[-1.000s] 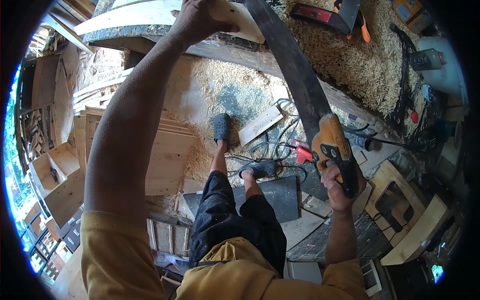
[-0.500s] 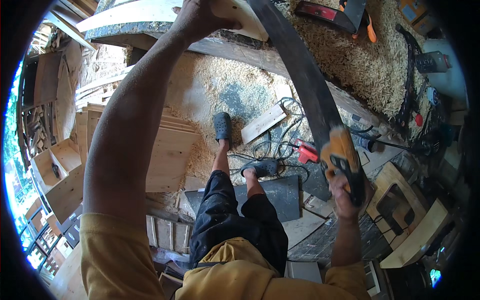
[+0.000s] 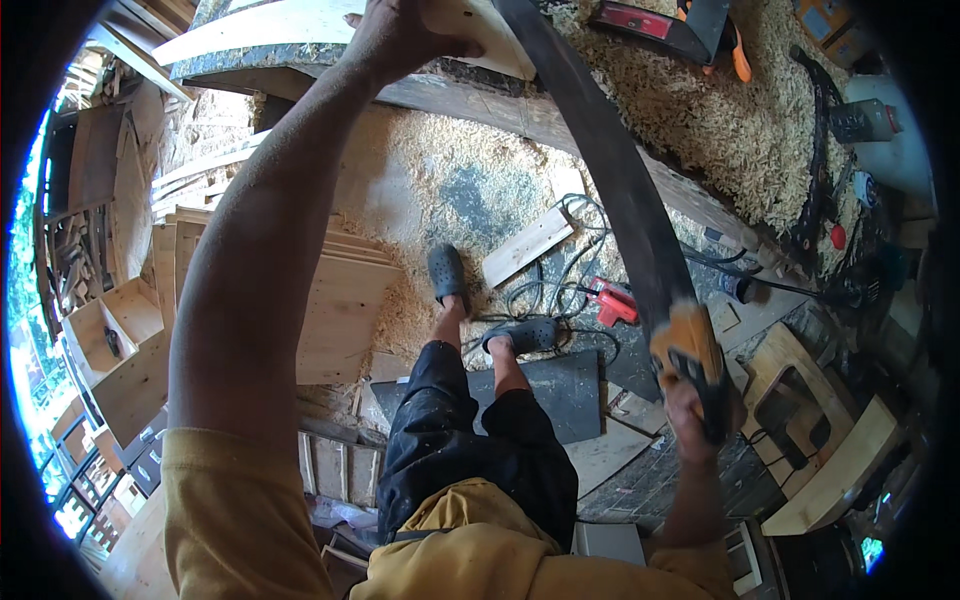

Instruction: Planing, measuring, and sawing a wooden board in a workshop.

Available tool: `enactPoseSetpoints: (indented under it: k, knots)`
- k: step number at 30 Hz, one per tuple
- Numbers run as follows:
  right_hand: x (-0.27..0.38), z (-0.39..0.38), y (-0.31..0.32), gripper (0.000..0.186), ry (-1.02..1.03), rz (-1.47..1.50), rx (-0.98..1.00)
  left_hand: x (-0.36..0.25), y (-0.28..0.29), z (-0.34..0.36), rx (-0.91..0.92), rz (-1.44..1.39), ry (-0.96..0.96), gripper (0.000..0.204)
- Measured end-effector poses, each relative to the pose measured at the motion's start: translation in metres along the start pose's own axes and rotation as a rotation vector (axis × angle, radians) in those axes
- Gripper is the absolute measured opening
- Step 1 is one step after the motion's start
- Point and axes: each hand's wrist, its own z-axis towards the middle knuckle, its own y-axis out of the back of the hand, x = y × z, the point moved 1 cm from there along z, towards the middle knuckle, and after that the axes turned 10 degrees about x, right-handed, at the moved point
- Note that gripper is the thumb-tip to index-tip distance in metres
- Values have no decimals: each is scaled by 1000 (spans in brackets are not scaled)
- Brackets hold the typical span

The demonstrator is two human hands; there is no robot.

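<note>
In my right hand is the yellow-and-black handle of a handsaw, the fingers wrapped round it. Its long dark blade slants up to the left, to the end of a pale wooden board on the workbench, and runs out of the picture at the top. My left hand grips that board just left of the blade, thumb on its face and one fingertip showing at the far side. The upper part of this hand is cut off by the picture's edge.
Shavings cover the bench, with an orange-handled tool lying among them. On the floor are a red power tool, tangled black cables and a short plank. Stacked panels and an open wooden box stand at left.
My right hand has drawn the handsaw a little down toward me. The left hand and the board stay in place; my left foot has shifted slightly.
</note>
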Motion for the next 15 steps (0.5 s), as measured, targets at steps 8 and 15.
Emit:
enactPoseSetpoints:
  k: [8, 15]
  knots:
    - [-3, 41, -44, 45, 374, -772, 209, -9, 9, -1, 47, 5, -10, 83]
    - [18, 20, -59, 12, 375, -746, 103, -42, -5, 2, -22, -34, -58, 76]
